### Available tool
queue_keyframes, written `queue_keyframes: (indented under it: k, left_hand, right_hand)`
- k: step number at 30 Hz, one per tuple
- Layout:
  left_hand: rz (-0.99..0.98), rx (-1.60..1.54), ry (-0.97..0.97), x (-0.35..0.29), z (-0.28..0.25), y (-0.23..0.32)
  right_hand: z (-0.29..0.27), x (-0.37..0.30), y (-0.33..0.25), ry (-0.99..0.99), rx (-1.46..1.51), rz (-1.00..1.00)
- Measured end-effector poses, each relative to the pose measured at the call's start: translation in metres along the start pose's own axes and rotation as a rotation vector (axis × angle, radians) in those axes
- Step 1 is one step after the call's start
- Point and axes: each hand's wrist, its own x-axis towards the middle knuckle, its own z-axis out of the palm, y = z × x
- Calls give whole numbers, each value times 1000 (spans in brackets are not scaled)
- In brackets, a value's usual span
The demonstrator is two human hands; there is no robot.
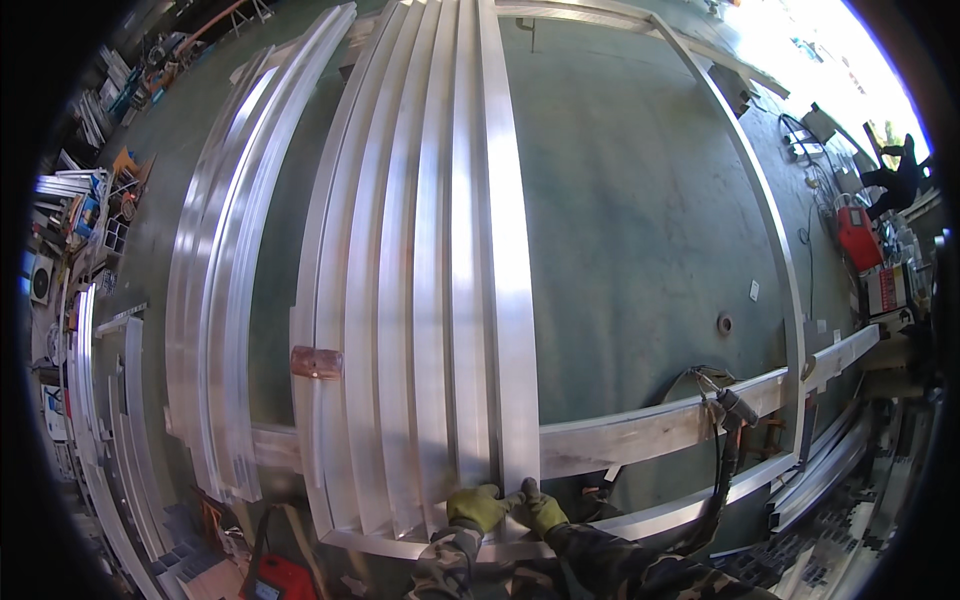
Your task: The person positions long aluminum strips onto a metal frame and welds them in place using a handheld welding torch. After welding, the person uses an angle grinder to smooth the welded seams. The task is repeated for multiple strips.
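Note:
Long silvery aluminium bars (pixel 464 260) lie side by side on a rectangular metal frame (pixel 745 140). The rightmost bar (pixel 512 250) has its near end between my two gloved hands, at the frame's near edge. My left hand (pixel 477 507), in a yellow-green glove, is closed at the left side of that end, fingers pointing right. Close beside it, my right hand (pixel 543 508) is closed round the right side, its darkened thumb tip upward on the bar. The undersides of both hands are hidden.
A copper-coloured block (pixel 316 363) rests on the leftmost bars. More bars (pixel 225 270) lie stacked on the left. A cross beam (pixel 660 432) supports the frame, with a torch-like tool and cable (pixel 737 408) on it. A red machine (pixel 858 237) stands far right; another red case (pixel 280 577) is near left.

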Motion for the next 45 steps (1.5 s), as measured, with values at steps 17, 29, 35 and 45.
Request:
queue_keyframes:
  k: [17, 29, 35, 45]
  left_hand:
    - [-133, -39, 143, -3, 25, 28]
    - [-94, -21, 74, 8, 5, 28]
    - [-157, -23, -96, 3, -17, 32]
    - [-67, -73, 85, -5, 6, 23]
  right_hand:
    - [-12, 76, 87, -81, 67, -248]
    - [-55, 0, 22, -142, 100, -92]
    - [-44, -1, 14, -142, 103, -160]
    - [-52, -7, 9, -167, 21, -98]
